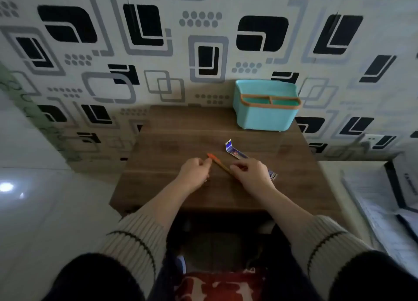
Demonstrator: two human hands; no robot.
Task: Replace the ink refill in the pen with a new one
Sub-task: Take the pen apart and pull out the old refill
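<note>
Pinching orange cap end of pen (pixel 219 163): left hand (pixel 195 173), fingers curled, mid desk (pixel 172 142). Pen slants between both hands. Right hand (pixel 253 176) grips its other end (tip hidden). Refill packet (pixel 235 152) partly beneath right hand. Teal organizer (pixel 265 114) at far right corner.

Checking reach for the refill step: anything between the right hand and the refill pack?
Nothing visible. The refill pack lies on the table just behind the right hand, which covers its near part. Both that hand and the left hand hold the pen. The organizer stands farther back.
</note>
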